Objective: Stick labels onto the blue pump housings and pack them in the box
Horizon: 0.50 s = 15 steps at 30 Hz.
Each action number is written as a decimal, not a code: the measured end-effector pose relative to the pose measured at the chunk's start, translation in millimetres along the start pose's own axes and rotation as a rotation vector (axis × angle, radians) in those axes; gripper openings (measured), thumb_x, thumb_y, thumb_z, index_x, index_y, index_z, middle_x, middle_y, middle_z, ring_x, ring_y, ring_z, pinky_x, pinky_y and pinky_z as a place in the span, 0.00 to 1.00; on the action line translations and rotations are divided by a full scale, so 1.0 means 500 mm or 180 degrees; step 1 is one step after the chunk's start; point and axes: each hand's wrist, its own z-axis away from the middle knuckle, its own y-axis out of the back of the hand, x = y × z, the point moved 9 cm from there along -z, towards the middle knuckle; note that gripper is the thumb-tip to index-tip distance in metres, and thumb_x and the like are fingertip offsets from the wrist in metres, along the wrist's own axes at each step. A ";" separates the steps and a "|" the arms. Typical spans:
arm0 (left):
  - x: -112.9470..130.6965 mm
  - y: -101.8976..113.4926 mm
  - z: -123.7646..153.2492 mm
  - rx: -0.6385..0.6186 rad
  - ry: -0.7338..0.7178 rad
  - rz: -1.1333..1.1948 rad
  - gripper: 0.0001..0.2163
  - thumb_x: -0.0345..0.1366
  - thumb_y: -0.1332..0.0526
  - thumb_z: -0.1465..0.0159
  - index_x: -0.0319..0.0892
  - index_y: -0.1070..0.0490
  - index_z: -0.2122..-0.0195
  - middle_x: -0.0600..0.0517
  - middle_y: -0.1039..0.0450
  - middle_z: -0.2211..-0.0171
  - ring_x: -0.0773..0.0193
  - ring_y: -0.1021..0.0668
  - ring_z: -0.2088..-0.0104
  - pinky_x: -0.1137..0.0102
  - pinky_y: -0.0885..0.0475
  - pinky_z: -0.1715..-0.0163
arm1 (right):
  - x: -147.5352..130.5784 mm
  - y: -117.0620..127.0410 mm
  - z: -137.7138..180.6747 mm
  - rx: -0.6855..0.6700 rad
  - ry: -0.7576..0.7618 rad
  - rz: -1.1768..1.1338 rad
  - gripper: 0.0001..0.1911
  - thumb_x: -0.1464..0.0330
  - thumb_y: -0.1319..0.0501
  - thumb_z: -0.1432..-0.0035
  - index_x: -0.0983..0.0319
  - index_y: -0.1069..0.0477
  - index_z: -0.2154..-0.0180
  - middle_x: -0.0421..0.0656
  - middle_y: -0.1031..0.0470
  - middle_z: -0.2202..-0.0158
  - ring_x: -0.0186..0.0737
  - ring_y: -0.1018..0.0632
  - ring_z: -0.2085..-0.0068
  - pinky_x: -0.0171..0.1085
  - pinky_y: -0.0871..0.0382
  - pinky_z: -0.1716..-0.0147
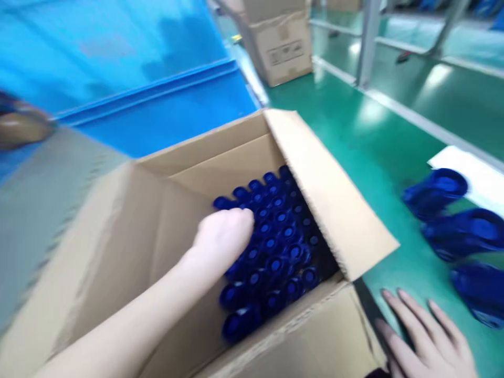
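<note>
My left hand (224,231) reaches down into an open cardboard box (338,205), knuckles up and fingers curled. Its fingertips are hidden, so whatever they grip cannot be made out. Beside and below that hand, dark blue plastic parts (271,244) with round ends stand packed in rows across the right side of the box. At the lower right, my right hand (431,338) is empty, its fingers spread beside the box's near corner. Three larger-looking blue parts (444,189) lie on the green surface beyond it.
A large blue bin or panel (157,121) stands behind the box. Another cardboard box (283,50) is at the back, near a metal frame leg (368,47). White paper (476,173) lies at the right. A blurred grey surface (43,210) runs along the left.
</note>
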 end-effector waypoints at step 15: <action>0.542 0.468 0.126 0.2224 -0.3452 0.0896 0.25 0.34 0.31 0.40 0.39 0.36 0.44 0.36 0.42 0.35 0.44 0.31 0.40 0.54 0.29 0.44 | 0.007 0.026 -0.049 -0.0666 -0.0207 -0.0518 0.09 0.63 0.42 0.36 0.57 0.25 0.59 0.46 0.33 0.34 0.52 0.34 0.35 0.57 0.45 0.37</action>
